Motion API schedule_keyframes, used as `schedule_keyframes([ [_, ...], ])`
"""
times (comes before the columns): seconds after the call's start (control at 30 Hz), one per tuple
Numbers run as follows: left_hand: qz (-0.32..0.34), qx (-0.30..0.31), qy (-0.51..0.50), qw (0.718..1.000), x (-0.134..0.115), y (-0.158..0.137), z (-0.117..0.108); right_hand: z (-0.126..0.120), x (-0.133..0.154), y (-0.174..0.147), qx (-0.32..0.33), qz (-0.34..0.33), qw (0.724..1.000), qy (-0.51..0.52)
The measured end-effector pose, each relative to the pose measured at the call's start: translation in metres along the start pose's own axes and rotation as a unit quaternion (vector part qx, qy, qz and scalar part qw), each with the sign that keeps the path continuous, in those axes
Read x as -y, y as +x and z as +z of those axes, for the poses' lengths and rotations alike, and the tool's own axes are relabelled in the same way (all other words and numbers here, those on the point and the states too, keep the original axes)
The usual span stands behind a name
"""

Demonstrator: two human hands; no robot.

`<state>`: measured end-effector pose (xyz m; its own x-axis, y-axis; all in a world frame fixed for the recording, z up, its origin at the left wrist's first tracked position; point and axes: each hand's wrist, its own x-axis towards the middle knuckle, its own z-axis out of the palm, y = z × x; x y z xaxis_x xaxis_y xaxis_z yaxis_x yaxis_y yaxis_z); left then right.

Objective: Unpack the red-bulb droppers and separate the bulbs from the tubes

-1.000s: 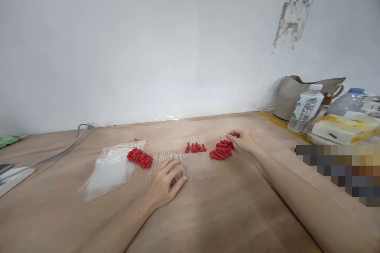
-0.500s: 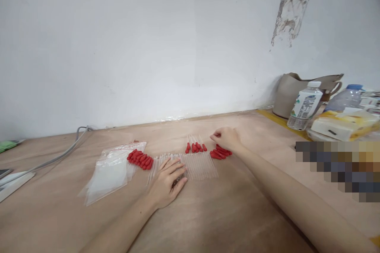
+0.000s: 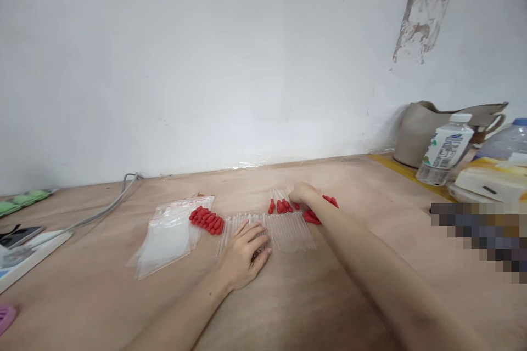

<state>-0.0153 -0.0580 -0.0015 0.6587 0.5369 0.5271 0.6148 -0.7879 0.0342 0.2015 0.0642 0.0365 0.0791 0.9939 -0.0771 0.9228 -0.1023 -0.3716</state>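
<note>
My left hand (image 3: 247, 255) lies spread over a row of clear glass dropper tubes (image 3: 290, 233), its fingers resting on them. Off that hand's far left side sits a pile of red rubber bulbs (image 3: 206, 220). Beyond the row are several droppers with red bulbs (image 3: 283, 207), tubes pointing away from me. My right hand (image 3: 303, 193) is at the right end of these droppers, fingers closed and mostly hidden; what they hold cannot be made out. More red bulbs (image 3: 312, 217) lie under and beside the right wrist, partly covered by it.
Clear zip bags (image 3: 171, 238) lie left of the bulbs. A grey cable (image 3: 102, 211) crosses the left side, near a phone (image 3: 20, 236). At the right stand a labelled bottle (image 3: 445, 148), a grey-brown holder (image 3: 415, 134) and a tissue pack (image 3: 489, 184).
My right hand has moved left and down from above the right-hand bulbs to the end of the assembled droppers. My left hand stays on the tubes. The view has turned slightly left.
</note>
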Motion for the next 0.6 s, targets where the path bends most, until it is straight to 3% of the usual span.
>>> schedule_keyframes([
  [0.13, 0.005, -0.017, 0.006, 1.000, 0.001, -0.002, 0.001, -0.013, 0.005, -0.018, -0.095, -0.025, 0.995, 0.015],
  [0.27, -0.005, -0.065, 0.008, 0.998, 0.000, -0.003, 0.000, -0.011, -0.011, -0.064, -0.195, -0.126, 0.972, 0.045],
  [0.3, -0.013, -0.076, 0.007, 0.997, -0.001, -0.003, -0.001, -0.006, -0.019, -0.078, -0.212, -0.165, 0.962, 0.053],
  [0.4, -0.032, -0.115, 0.007, 0.993, -0.006, -0.004, -0.003, 0.017, -0.046, -0.115, -0.287, -0.373, 0.881, 0.049],
  [0.5, 0.010, -0.124, 0.007, 0.992, -0.012, -0.004, -0.005, 0.036, -0.061, -0.137, -0.305, -0.445, 0.842, 0.017],
  [0.6, 0.089, -0.094, 0.014, 0.991, -0.018, -0.002, -0.004, 0.044, -0.057, -0.145, -0.300, -0.474, 0.828, 0.009],
])
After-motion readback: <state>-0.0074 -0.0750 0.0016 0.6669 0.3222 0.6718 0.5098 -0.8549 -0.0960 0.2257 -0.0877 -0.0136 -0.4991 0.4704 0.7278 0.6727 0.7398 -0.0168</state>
